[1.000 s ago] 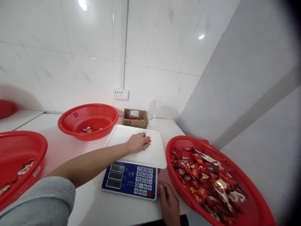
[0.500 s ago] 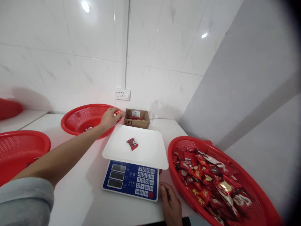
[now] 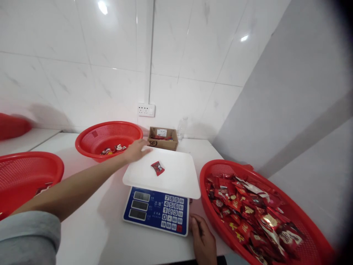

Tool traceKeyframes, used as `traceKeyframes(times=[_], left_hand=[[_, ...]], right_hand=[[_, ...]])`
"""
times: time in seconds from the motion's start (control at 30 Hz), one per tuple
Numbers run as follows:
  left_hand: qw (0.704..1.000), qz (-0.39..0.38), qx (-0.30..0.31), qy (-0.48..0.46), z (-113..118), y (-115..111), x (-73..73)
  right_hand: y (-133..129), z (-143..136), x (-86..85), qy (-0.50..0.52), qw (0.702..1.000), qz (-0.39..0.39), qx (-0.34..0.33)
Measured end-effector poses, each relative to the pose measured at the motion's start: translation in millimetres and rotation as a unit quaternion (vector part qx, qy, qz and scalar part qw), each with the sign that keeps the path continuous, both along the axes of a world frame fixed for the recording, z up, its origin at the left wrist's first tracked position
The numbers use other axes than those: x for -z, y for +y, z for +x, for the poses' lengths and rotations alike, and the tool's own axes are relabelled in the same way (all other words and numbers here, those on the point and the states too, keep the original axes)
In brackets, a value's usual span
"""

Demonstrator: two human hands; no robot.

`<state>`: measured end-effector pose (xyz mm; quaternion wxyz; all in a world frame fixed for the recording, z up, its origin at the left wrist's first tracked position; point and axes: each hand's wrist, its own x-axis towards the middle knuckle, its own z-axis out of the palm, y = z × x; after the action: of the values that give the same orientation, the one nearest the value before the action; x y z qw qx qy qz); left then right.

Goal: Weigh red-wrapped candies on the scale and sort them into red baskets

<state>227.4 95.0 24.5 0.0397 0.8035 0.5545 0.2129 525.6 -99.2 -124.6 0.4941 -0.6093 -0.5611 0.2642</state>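
My left hand (image 3: 138,150) reaches over the back left edge of the white scale plate (image 3: 179,176), fingers stretched out, with nothing visible in it. One small red wrapped candy (image 3: 157,168) lies on the plate, nearer the middle. Below the plate is the blue keypad panel of the digital scale (image 3: 156,210); its display digits are too faint to read. My right hand (image 3: 203,239) rests on the table beside the scale's right edge, its fingers loosely curled and partly hidden; I see nothing in it. Just left of my left hand, a red basket (image 3: 88,143) holds several wrapped candies (image 3: 113,150).
A large red basket (image 3: 205,176) at the right is heaped with red candy packets (image 3: 248,211). Another red basket (image 3: 24,162) stands at the left. Behind the scale are a small cardboard box (image 3: 162,144) and a clear plastic bottle (image 3: 182,128), near the tiled wall.
My left hand has moved right, from over the back basket to the plate's edge. The candy it held is out of it. My right hand stays by the scale.
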Motion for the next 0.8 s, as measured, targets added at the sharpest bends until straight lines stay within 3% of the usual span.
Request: traceKeyframes(times=[0.13,0.27,0.4,0.53,0.67,0.8], left_hand=[[0.981,-0.03,0.18,0.063,53.4,-31.9,19.1],[0.972,-0.02,0.209,0.107,78.7,-44.0,27.5],[0.977,-0.007,0.174,0.123,80.1,-42.6,27.7],[0.988,0.016,0.11,0.111,65.7,-39.0,15.4],[0.996,0.056,-0.022,0.064,33.2,-26.3,-9.6],[0.986,0.083,-0.143,0.028,-11.5,-8.7,-28.0]], right_hand=[[-0.5,-0.8,-1.5,-0.009,1.0,-0.002,0.001],[-1.2,-2.1,-1.9,0.0,1.0,-0.005,0.005],[-1.5,-3.0,-1.3,-0.004,1.0,-0.015,0.004],[-2.1,-3.5,-2.1,0.001,1.0,-0.016,-0.005],[-2.6,-3.6,-2.8,0.006,1.0,-0.01,-0.011],[-1.5,-3.5,-2.8,0.003,1.0,0.0,-0.005]])
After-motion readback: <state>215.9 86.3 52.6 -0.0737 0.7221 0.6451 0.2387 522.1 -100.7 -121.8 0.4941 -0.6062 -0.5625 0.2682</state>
